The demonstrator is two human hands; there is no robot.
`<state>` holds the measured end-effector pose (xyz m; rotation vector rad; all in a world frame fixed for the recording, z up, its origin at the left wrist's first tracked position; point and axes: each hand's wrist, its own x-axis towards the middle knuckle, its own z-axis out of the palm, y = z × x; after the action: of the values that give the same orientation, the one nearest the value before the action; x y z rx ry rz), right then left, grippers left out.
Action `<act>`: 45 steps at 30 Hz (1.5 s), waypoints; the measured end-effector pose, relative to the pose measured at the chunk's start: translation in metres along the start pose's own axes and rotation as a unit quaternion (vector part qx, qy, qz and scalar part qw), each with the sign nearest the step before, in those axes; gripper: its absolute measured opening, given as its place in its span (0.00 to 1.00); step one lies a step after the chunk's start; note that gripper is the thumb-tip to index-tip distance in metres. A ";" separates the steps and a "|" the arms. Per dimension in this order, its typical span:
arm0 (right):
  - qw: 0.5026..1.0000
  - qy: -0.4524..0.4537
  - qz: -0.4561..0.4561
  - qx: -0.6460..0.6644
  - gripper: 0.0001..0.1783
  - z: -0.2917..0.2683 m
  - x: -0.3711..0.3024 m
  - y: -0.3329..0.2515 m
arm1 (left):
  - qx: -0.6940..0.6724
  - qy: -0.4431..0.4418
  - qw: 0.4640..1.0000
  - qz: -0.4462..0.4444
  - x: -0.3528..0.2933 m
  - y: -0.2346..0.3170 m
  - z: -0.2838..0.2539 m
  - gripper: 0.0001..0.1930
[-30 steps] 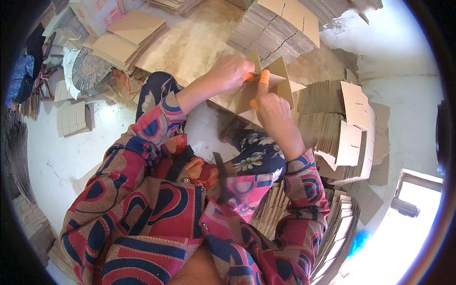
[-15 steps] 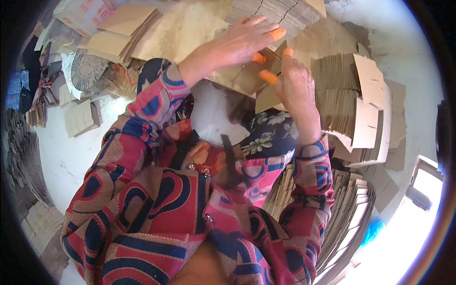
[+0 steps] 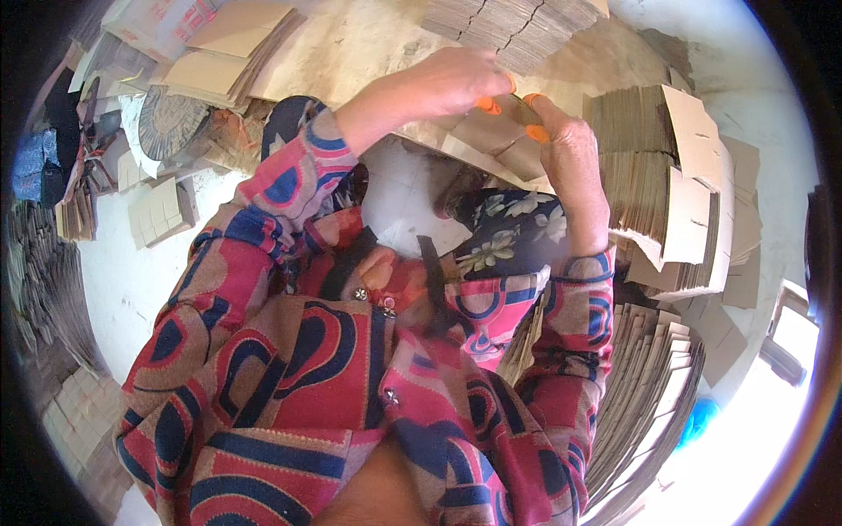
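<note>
Cardboard (image 3: 495, 136) left of the stack (image 3: 627, 193), left hand (image 3: 481, 77) and right hand (image 3: 566, 136) half-curled at it, can't tell if gripping; left forearm (image 3: 377, 110) slants stackward.

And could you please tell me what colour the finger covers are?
The finger covers are bright orange, showing best in the head view.

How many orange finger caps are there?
4 orange finger caps: on the left hand, one covers the thumb, another a fingertip; on the right hand, one covers the thumb, another a fingertip. More may be hidden.
</note>
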<state>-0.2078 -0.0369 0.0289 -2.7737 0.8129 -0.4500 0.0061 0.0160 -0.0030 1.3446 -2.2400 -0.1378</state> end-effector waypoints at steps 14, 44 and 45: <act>0.966 0.146 -0.082 -0.199 0.26 -0.002 -0.032 -0.065 | 0.047 0.063 0.997 0.008 -0.066 0.034 -0.036 0.06; 0.646 0.172 -0.306 0.678 0.27 -0.166 -0.072 -0.158 | 0.224 0.045 0.923 -0.309 -0.209 0.015 0.005 0.26; 0.652 0.178 -0.309 0.670 0.27 -0.166 -0.078 -0.157 | 0.207 0.053 0.930 -0.300 -0.209 0.016 0.005 0.26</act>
<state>-0.2509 0.1159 0.2109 -1.3881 -0.4498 -1.1228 0.0694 0.2002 -0.0812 2.1809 -1.7540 0.2056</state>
